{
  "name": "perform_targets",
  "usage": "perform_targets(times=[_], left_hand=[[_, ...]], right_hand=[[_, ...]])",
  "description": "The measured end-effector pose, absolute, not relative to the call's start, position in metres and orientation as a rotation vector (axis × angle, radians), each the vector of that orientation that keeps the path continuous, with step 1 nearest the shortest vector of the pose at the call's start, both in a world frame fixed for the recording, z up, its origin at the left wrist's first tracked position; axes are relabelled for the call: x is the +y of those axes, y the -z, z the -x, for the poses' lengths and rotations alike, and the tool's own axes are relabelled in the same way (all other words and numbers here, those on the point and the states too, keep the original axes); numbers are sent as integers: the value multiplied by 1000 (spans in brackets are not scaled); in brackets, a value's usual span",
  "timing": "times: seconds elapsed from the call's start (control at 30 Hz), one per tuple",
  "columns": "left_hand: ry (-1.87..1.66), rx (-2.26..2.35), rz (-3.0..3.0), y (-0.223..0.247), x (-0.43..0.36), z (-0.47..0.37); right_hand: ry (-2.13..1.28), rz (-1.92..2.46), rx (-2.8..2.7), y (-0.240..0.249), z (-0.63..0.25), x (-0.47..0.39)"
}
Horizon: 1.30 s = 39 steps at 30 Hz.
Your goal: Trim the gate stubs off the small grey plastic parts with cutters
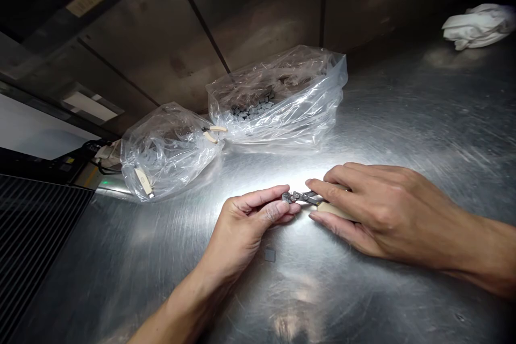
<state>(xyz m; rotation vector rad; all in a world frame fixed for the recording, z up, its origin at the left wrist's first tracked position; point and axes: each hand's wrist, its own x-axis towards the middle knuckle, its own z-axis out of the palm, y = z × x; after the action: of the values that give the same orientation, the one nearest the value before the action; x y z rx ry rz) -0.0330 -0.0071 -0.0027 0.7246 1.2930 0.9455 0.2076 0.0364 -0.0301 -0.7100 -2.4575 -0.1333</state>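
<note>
Near the centre of the metal table, my left hand [253, 217] pinches a small dark grey part [287, 197] between thumb and fingers. My right hand [363, 204] is wrapped round the cream handles of small pliers [307, 198]. The tips of the pliers touch the grey part or lie right beside it; its details are too small to tell. A flat grey square piece [270, 255] lies on the table just below my left hand.
Behind my hands lies a clear bag [282, 113] holding several grey pieces. Left of it is another clear bag [169, 156], with a second cream-handled tool [215, 130] between them and a cream knife-like item [143, 181] at its left. A white cloth [478, 27] lies far right.
</note>
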Motion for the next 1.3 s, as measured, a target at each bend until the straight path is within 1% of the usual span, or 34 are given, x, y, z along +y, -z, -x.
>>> perform_targets(times=[0.5,1.0,1.2,1.3], left_hand=[[-917,1334,-750,2,-9,35],[-955,1249,-763,5,-8,34],[-988,1209,-741,5,-8,37],[-989,1205,-699,5,-8,38]], right_hand=[[150,668,-2480,27,-208,37],[84,611,-2479,28,-209,38],[165,698,-2431,29,-212,41],[131,689,-2427,30,-213,41]])
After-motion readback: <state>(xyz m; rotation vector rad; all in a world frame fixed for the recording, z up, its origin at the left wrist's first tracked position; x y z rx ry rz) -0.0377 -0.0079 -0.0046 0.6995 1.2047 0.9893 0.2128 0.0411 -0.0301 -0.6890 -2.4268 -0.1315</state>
